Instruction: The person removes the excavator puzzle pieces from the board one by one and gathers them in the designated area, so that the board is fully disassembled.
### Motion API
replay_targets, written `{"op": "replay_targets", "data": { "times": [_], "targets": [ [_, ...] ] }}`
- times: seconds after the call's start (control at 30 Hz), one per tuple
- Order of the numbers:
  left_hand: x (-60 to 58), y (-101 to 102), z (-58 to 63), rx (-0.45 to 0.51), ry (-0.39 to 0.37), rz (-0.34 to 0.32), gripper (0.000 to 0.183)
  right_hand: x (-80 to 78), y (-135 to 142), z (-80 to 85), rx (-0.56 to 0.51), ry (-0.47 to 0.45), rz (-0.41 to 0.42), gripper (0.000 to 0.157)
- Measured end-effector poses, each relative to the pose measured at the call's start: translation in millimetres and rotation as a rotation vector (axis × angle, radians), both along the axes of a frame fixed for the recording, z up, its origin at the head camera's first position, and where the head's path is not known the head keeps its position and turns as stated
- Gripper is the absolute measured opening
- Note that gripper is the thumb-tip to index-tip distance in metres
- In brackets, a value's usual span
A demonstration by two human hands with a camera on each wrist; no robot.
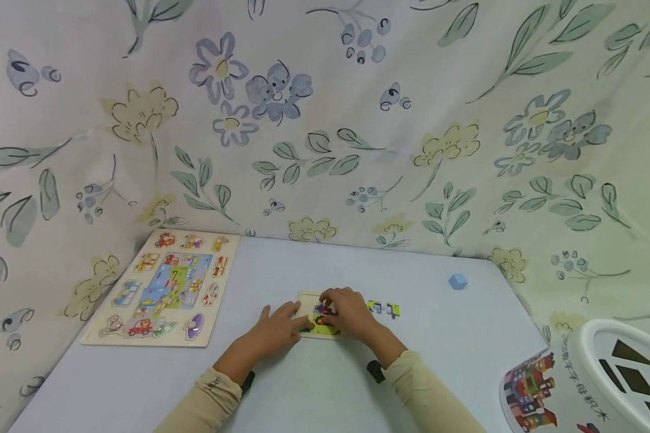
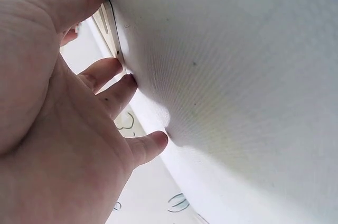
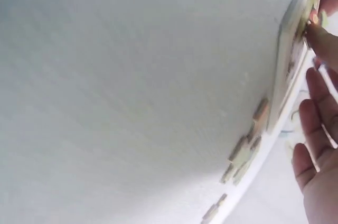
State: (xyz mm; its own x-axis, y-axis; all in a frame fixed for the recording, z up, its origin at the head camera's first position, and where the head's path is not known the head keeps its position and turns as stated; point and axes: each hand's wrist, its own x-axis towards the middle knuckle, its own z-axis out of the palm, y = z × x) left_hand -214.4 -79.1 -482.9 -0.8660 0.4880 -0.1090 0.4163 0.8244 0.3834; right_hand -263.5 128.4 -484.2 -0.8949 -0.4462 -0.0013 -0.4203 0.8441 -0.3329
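Note:
A small wooden jigsaw puzzle tray [image 1: 306,297] lies on the table between the hands, partly filled with pieces in yellow-green and dark colours. The left hand [image 1: 273,332] rests at its left side with fingers spread; the thumb reaches onto the tray's lower left part. In the left wrist view the fingertips [image 2: 117,94] touch the table beside the tray edge. Over the tray, the right hand [image 1: 352,314] pinches a purple-and-dark jigsaw piece [image 1: 322,310], largely covered by the fingers. Loose jigsaw pieces [image 1: 393,310] lie just right of the right hand.
A large wooden vehicle puzzle board [image 1: 222,300] lies at the table's left. Toward the back right sits a blue block [image 1: 457,281]. A white bucket [image 1: 569,373] with a lid stands at the front right. Flower-patterned cloth [image 1: 325,120] hangs behind the table.

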Motion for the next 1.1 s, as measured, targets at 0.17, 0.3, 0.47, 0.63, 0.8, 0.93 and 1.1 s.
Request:
{"op": "replay_targets", "data": {
  "times": [0.17, 0.3, 0.47, 0.63, 0.8, 0.93, 1.1],
  "targets": [
    [-0.2, 1.7, 0.0, -0.008, -0.002, -0.012, 0.029, 0.3, 4.5, 5.3, -0.134, -0.075, -0.046, 0.022],
    [1.4, 4.2, 1.1, 0.013, -0.015, -0.014, 0.029, 0.2, 16.4, 12.4, -0.236, -0.129, -0.086, 0.015],
    [3.9, 2.4, 1.4, 0.033, -0.006, 0.01, 0.029, -2.0, 47.2, 23.3, -0.316, -0.125, -0.151, 0.012],
    [1.9, -0.5, 0.3, 0.04, 0.001, 0.008, 0.029, -0.8, 89.0, 22.7, -0.325, -0.144, -0.272, 0.01],
    [0.7, -1.7, 1.3, 0.043, 0.01, 0.009, 0.028, 0.5, 111.0, 9.2, -0.283, -0.197, -0.285, 0.009],
    [1.3, -1.6, 1.7, 0.045, 0.009, 0.006, 0.028, 1.1, 114.5, 1.9, -0.268, -0.226, -0.255, 0.009],
    [3.1, -0.4, 4.1, 0.052, 0.006, -0.003, 0.027, 3.9, 113.9, 1.0, -0.225, -0.183, -0.247, 0.01]
  ]
}}
